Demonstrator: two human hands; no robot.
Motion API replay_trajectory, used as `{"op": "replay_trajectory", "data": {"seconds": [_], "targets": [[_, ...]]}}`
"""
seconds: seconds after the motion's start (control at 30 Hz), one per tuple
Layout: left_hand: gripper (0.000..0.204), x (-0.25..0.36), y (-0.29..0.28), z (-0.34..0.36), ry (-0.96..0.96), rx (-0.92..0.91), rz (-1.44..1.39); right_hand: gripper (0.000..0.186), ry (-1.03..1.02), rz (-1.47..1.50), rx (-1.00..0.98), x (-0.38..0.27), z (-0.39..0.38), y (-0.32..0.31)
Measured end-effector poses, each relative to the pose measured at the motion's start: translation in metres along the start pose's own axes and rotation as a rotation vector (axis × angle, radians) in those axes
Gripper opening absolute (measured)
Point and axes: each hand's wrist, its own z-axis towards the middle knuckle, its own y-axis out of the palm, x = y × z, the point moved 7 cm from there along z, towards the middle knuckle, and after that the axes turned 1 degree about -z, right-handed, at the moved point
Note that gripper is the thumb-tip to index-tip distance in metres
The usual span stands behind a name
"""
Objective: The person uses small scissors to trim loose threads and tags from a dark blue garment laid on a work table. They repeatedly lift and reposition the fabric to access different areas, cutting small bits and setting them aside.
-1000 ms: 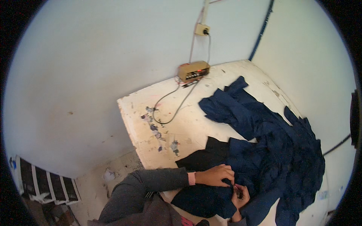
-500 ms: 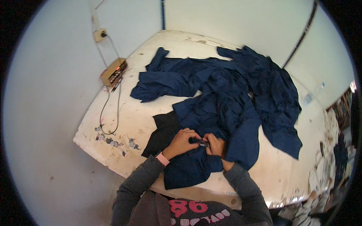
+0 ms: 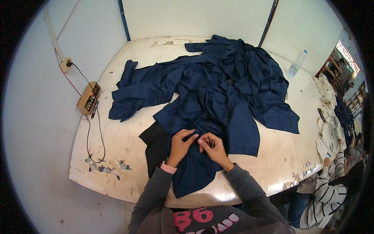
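Navy blue cloth garments [image 3: 194, 82] lie crumpled across the table, several pieces overlapping. At the near part of the pile, my left hand [image 3: 181, 147] pinches the navy fabric between thumb and fingers. Close beside it is my right hand [image 3: 213, 149], its thumb and forefinger pressed together over the same cloth. A dark shape shows within the curled right fingers, too small to make out. Left of my left hand a black cloth piece [image 3: 152, 145] sticks out from under the navy fabric.
A pale worktable [image 3: 124, 136] with worn patches carries everything. On the left stands a small control box [image 3: 89, 98] with a looped cable, wired to a wall socket [image 3: 66, 64]. A plastic bottle [image 3: 297, 64] is at the back right. A person in a striped sleeve [image 3: 329, 191] handles pale cloth [image 3: 325, 136].
My view has turned right, bringing the bottle and another person into fuller sight. My hands have drawn slightly apart; the dark item with a shiny part between them no longer shows clearly.
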Motion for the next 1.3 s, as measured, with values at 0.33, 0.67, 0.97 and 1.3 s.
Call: {"op": "replay_trajectory", "data": {"seconds": [0.33,0.67,0.97,1.3], "targets": [[0.027,0.0,-0.003,-0.001,0.001,0.035,-0.014,0.028,-0.121,-0.303,0.273,0.008,0.003,-0.019],[0.026,-0.002,0.0,-0.002,0.065,-0.021,0.056,0.023,-0.141,-0.297,0.198,0.02,0.014,-0.026],[0.025,0.003,0.001,-0.005,0.094,-0.018,0.129,0.018,-0.164,-0.375,0.202,0.018,0.016,-0.024],[0.025,0.013,-0.001,-0.007,0.148,0.042,0.255,0.016,-0.111,-0.353,0.191,0.021,0.016,-0.025]]}}
